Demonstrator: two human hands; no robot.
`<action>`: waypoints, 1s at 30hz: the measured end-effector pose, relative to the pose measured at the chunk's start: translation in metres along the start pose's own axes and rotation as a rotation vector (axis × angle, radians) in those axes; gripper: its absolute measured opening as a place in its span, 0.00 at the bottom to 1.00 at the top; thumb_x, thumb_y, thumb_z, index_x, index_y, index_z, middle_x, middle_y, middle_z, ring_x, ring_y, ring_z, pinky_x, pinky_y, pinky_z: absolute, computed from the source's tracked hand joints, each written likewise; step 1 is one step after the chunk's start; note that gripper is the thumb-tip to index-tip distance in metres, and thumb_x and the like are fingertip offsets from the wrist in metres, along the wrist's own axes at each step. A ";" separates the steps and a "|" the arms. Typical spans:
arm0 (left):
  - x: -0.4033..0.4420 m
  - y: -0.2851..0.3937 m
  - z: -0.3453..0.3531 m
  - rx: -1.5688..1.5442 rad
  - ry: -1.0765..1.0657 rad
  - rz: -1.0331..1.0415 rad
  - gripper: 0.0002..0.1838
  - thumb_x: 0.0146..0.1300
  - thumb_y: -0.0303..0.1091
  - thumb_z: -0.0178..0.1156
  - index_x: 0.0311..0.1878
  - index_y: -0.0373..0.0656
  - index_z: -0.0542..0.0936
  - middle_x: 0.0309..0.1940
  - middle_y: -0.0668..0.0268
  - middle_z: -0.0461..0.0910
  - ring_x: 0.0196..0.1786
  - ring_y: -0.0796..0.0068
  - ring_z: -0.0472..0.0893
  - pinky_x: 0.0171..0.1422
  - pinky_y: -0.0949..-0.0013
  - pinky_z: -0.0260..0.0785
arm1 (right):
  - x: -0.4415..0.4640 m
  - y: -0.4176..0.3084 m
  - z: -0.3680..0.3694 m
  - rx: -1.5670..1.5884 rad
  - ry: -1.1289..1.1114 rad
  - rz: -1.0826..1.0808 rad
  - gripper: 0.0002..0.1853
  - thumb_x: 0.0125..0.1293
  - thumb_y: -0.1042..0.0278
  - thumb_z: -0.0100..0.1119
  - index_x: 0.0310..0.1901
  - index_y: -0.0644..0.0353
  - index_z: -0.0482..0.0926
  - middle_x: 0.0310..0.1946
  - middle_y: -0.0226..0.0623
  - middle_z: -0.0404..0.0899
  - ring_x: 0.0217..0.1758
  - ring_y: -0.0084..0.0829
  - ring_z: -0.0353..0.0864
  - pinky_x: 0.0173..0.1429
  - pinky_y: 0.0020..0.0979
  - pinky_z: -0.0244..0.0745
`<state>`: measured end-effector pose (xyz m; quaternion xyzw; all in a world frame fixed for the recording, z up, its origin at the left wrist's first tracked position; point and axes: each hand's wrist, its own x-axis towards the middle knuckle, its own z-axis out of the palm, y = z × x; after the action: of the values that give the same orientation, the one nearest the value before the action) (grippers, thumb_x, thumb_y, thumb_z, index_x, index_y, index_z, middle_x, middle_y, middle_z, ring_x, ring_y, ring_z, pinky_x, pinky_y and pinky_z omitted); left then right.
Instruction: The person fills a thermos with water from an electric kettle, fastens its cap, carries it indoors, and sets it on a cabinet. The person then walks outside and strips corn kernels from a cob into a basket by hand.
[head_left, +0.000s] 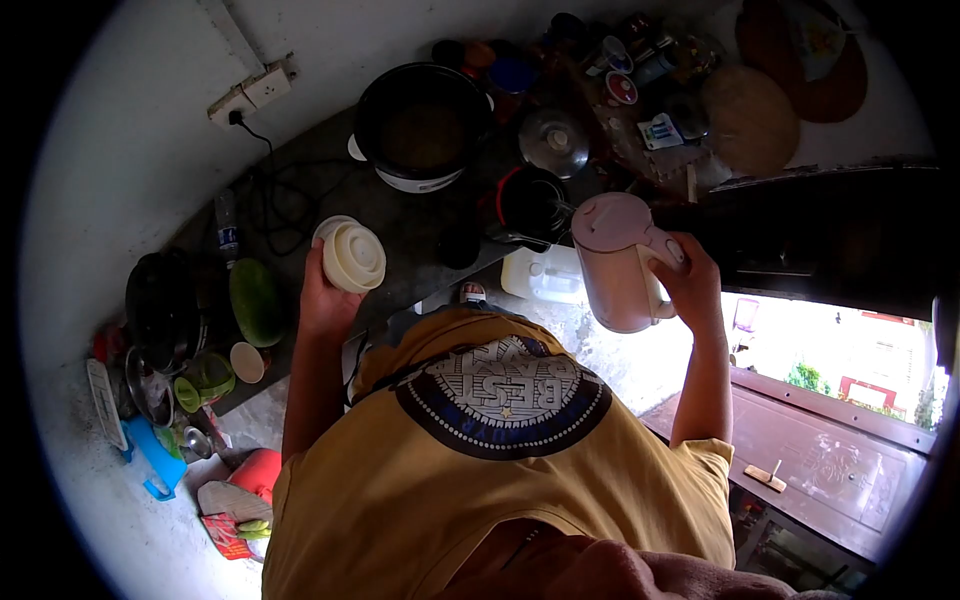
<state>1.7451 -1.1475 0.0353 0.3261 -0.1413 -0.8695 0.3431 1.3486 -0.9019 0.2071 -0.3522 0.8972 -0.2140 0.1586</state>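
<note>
My right hand (690,278) is closed round the handle of a pink lidded pitcher (617,275). The pitcher is tilted, its spout over a dark open-topped vessel with a red rim (530,205) on the counter. A thin clear stream runs between spout and vessel; the liquid level inside is too dark to read. In my left hand (330,295), above the counter's front edge, is a round cream plastic lid (355,258) with stepped rings, gripped at its side. Whether it is one piece or two stacked I cannot tell.
A black-bowled electric pot (425,125) stands against the wall, beside a metal lid (553,143). At left are a green melon (257,303), a paper cup (249,362) and a green cup (188,392). Jars crowd the back. A white jug (543,274) sits below the counter.
</note>
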 end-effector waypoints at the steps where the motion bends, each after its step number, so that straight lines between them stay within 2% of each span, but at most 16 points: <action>1: 0.000 0.000 0.000 -0.001 0.004 -0.003 0.29 0.83 0.56 0.39 0.71 0.44 0.71 0.65 0.61 0.77 0.68 0.63 0.78 0.72 0.56 0.70 | 0.000 0.000 -0.001 -0.007 0.003 0.001 0.22 0.61 0.68 0.71 0.57 0.59 0.82 0.49 0.48 0.87 0.50 0.43 0.88 0.56 0.40 0.82; 17: 0.000 0.001 0.008 0.019 0.020 -0.004 0.28 0.83 0.55 0.40 0.70 0.44 0.71 0.64 0.61 0.78 0.66 0.64 0.79 0.70 0.56 0.72 | 0.002 0.001 -0.006 -0.031 0.008 -0.014 0.23 0.60 0.69 0.72 0.57 0.59 0.83 0.47 0.48 0.88 0.49 0.44 0.89 0.56 0.40 0.83; 30: 0.002 0.000 0.002 0.007 0.000 0.007 0.28 0.83 0.55 0.39 0.71 0.44 0.71 0.65 0.62 0.77 0.68 0.64 0.78 0.71 0.56 0.72 | 0.006 -0.007 -0.011 -0.048 -0.030 0.004 0.24 0.60 0.69 0.73 0.59 0.60 0.82 0.50 0.48 0.87 0.51 0.43 0.89 0.57 0.40 0.83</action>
<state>1.7428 -1.1488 0.0362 0.3267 -0.1453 -0.8677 0.3452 1.3432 -0.9077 0.2191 -0.3574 0.9003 -0.1870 0.1639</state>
